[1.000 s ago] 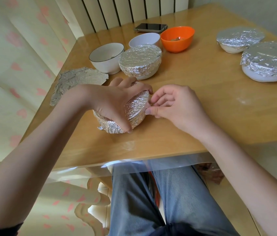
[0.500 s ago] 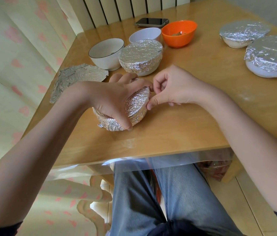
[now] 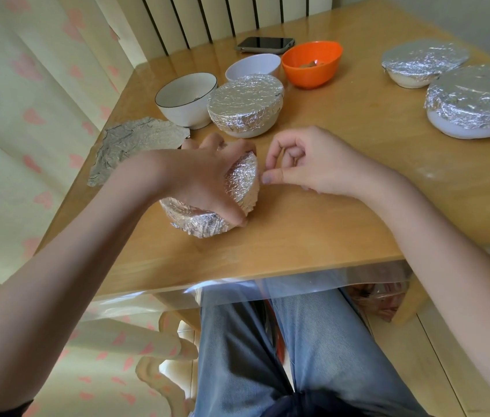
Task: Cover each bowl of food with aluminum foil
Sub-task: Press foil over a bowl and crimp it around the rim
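A small bowl wrapped in aluminum foil (image 3: 242, 182) sits near the table's front edge. My left hand (image 3: 204, 179) grips it from above, fingers curled over its top and sides. My right hand (image 3: 303, 168) is at the bowl's right rim, thumb and curled fingers pinching the foil edge there. Behind it stands another foil-covered bowl (image 3: 245, 103). Two larger foil-covered bowls, one at the right edge (image 3: 475, 100) and one farther back (image 3: 424, 63), are at the right. An uncovered white bowl with a dark rim (image 3: 185, 97), a plain white bowl (image 3: 252, 66) and an orange bowl (image 3: 312, 63) with food stand at the back.
A crumpled loose sheet of foil (image 3: 135, 142) lies at the table's left edge. A phone (image 3: 264, 45) rests at the back by the radiator. The wooden table (image 3: 327, 212) has a clear plastic cover hanging over its front edge, above my knees.
My right hand has pulled back slightly and lifted, with its fingers curled more, still at the bowl's right rim. My left hand stays on the bowl.
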### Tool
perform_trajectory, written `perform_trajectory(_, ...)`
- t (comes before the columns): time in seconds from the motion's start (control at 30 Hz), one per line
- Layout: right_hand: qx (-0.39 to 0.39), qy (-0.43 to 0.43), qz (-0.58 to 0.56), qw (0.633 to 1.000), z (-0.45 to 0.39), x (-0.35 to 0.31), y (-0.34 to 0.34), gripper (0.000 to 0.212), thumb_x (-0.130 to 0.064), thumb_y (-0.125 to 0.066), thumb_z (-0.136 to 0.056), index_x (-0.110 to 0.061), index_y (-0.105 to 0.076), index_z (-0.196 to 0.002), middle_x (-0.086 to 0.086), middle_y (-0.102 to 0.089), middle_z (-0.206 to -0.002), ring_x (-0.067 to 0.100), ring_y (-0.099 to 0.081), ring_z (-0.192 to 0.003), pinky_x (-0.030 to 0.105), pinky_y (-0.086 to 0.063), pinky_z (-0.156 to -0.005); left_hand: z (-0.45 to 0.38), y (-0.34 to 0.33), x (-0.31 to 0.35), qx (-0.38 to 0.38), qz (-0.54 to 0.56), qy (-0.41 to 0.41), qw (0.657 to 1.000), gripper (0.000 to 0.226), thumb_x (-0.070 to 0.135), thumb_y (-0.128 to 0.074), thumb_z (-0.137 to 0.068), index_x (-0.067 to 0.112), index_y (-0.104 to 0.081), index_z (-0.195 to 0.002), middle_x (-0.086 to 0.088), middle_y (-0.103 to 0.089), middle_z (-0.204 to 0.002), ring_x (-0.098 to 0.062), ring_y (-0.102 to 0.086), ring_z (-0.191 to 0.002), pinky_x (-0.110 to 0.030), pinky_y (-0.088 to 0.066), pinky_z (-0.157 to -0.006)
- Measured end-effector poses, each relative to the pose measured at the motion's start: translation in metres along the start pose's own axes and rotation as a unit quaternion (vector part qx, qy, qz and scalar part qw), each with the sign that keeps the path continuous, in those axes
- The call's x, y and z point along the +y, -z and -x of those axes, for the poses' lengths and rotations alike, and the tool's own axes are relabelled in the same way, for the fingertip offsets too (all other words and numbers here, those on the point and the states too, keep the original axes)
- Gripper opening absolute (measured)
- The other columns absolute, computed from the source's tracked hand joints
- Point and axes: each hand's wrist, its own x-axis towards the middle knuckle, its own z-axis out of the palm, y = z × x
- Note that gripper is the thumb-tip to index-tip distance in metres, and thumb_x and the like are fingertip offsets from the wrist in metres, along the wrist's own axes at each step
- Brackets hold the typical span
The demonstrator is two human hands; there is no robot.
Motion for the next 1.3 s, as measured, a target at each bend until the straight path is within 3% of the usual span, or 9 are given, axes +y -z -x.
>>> perform_trajectory(0.13,0.052,0.029,0.045,0.997,0.02,0.004,-0.007,0.019,-0.025,-0.076,-0.078,-0.021,-0.064,-0.093,-0.005,-0.058,-0.069,0.004,-0.048,-0.049,0.012,-0.039,-0.043,0.006,-0.005,0.004,0.004,0.019,0.0,1.0,0.126,0.096,-0.051,-0.042,0.065,0.033,-0.13,0.005,0.03,-0.159,-0.031,0.031,-0.144,-0.069,0.002,-0.113)
perform_trajectory(0.23,0.091,0.023,0.021,0.995,0.031,0.008,-0.014,0.012,-0.02,-0.069,-0.085,-0.022,-0.065,-0.096,-0.002,-0.063,-0.079,0.02,-0.059,-0.06,0.021,-0.047,-0.045,0.005,-0.01,0.0,0.053,0.012,-0.09,0.994,0.099,0.099,-0.029,-0.051,0.072,0.025,-0.129,0.017,0.035,-0.154,-0.018,0.039,-0.14,-0.067,0.016,-0.111)
perform_trajectory(0.37,0.12,0.006,-0.002,0.993,0.037,0.012,-0.016,0.007,-0.017,-0.064,-0.088,-0.024,-0.066,-0.092,-0.003,-0.064,-0.079,0.028,-0.062,-0.067,0.031,-0.051,-0.053,0.001,-0.017,0.003,0.068,0.045,-0.107,0.991,0.072,0.089,-0.025,-0.057,0.072,-0.012,-0.126,0.02,0.002,-0.159,-0.015,0.013,-0.149,-0.07,0.001,-0.111)
perform_trajectory(0.47,0.13,0.017,0.001,0.991,0.042,0.009,-0.019,0.007,-0.02,-0.069,-0.084,-0.023,-0.066,-0.09,-0.005,-0.063,-0.077,0.023,-0.059,-0.066,0.03,-0.051,-0.056,0.004,-0.011,-0.002,0.035,0.059,-0.122,0.99,0.088,0.092,-0.034,-0.056,0.074,0.005,-0.132,0.023,0.011,-0.159,-0.012,0.019,-0.147,-0.065,0.001,-0.115)
perform_trajectory(0.53,0.13,0.026,0.017,0.991,0.049,0.003,-0.023,0.016,-0.028,-0.075,-0.078,-0.022,-0.064,-0.087,-0.005,-0.061,-0.075,0.015,-0.055,-0.061,0.027,-0.048,-0.058,0.011,0.001,-0.013,-0.009,0.106,-0.132,0.986,0.112,0.085,-0.063,-0.053,0.075,0.017,-0.131,0.028,0.019,-0.156,-0.007,0.022,-0.146,-0.054,0.003,-0.117)
perform_trajectory(0.63,0.108,0.014,0.136,0.985,0.056,-0.011,-0.037,0.042,-0.055,-0.074,-0.067,-0.027,-0.052,-0.091,-0.011,-0.055,-0.081,0.005,-0.049,-0.065,0.031,-0.042,-0.06,0.013,0.011,-0.026,-0.036,0.065,-0.149,0.986,0.133,0.067,-0.087,-0.041,0.078,0.011,-0.13,0.033,0.013,-0.153,-0.002,0.011,-0.145,-0.046,-0.007,-0.118)
perform_trajectory(0.73,0.108,-0.004,0.267,0.958,0.053,-0.025,-0.053,0.057,-0.069,-0.067,-0.066,-0.028,-0.04,-0.096,-0.015,-0.049,-0.091,0.01,-0.048,-0.079,0.029,-0.035,-0.064,0.008,0.006,-0.025,-0.013,0.062,-0.161,0.985,0.118,0.063,-0.084,-0.039,0.075,-0.01,-0.131,0.031,-0.01,-0.142,-0.003,-0.014,-0.138,-0.039,-0.024,-0.114)
perform_trajectory(0.87,0.152,0.022,0.285,0.946,0.046,-0.026,-0.055,0.044,-0.061,-0.068,-0.072,-0.03,-0.041,-0.087,-0.012,-0.056,-0.089,0.014,-0.056,-0.084,0.027,-0.032,-0.061,0.006,0.002,-0.022,0.007,0.061,-0.161,0.985,0.104,0.063,-0.077,-0.039,0.079,-0.012,-0.118,0.027,-0.014,-0.139,-0.009,-0.018,-0.136,-0.041,-0.034,-0.108)
perform_trajectory(1.3,0.058,0.0,0.147,0.987,0.021,-0.027,-0.025,0.022,-0.037,-0.085,-0.062,-0.021,-0.07,-0.064,-0.013,-0.062,-0.061,0.003,-0.057,-0.062,0.032,-0.053,-0.067,0.006,0.002,-0.018,0.003,0.044,-0.151,0.988,0.105,0.055,-0.084,-0.044,0.077,-0.015,-0.119,0.022,-0.014,-0.141,-0.013,-0.016,-0.135,-0.047,-0.033,-0.109)
